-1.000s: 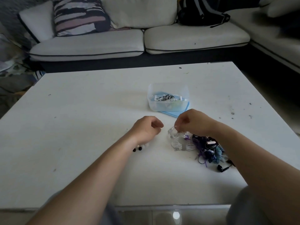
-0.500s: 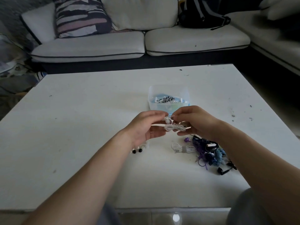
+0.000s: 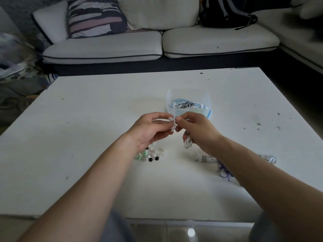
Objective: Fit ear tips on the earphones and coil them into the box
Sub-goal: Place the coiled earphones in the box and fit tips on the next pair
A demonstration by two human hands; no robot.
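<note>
— Just on the near side of the box (image 3: 187, 103), what are the two hands doing?

— They meet above the tabletop (image 3: 87, 137). The left hand (image 3: 150, 130) pinches one bud of the white earphones (image 3: 172, 123) between thumb and fingertips. The right hand (image 3: 197, 130) pinches the same bud from the other side, thumb and forefinger closed on it.

— Is a tip on that bud?

— Too small to tell.

— And the rest of the cable?

— It hangs as a wound bundle under the right hand's lower fingers, nearer than the box and off the tabletop.

— Where are the ear tips (image 3: 150, 155)?

— They lie loose on the tabletop, nearer than the box and to its left, partly under the left wrist. Most are white, some are green and two are black.

— What about the box itself?

— It is clear and open-topped, with wound earphones inside, one patterned black and white. A blue lid (image 3: 209, 113) sticks out from under its right side.

— Anything else nearby?

— A second white coil (image 3: 204, 158) lies nearer than the box and slightly right, beside the right forearm. A purple cable (image 3: 224, 172) lies just past it, and a clear wrapper (image 3: 270, 158) sits farther right. Beyond the box stands a sofa (image 3: 122, 48) with a striped cushion (image 3: 94, 16) and a black backpack (image 3: 225, 13).
</note>
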